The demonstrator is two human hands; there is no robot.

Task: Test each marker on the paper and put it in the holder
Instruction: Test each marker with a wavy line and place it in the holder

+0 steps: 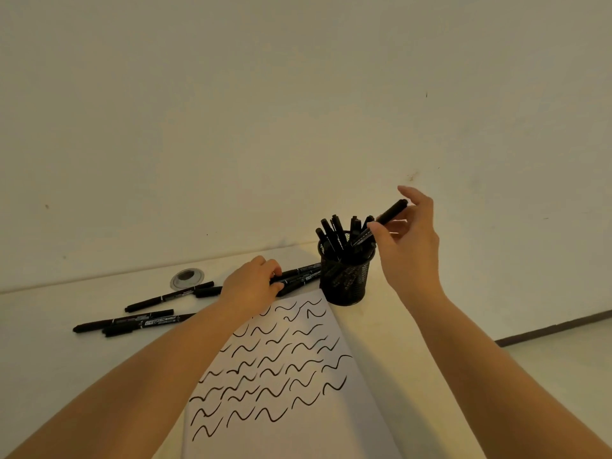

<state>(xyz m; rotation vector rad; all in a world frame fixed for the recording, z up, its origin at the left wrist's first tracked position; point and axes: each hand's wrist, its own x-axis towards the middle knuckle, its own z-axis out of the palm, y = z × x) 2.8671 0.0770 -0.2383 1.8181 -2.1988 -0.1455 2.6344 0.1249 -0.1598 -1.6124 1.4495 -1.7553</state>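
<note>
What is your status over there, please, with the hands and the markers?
Right hand pinching a marker, lowering it into the mesh holder. Left hand gripping a loose marker beside the paper. Nothing blocking the holder.

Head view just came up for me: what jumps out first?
The paper at centre, covered in black wavy test strokes. Behind it, the right hand lowers a marker into the crowded mesh holder, while the left hand grips loose markers lying beside it.
</note>
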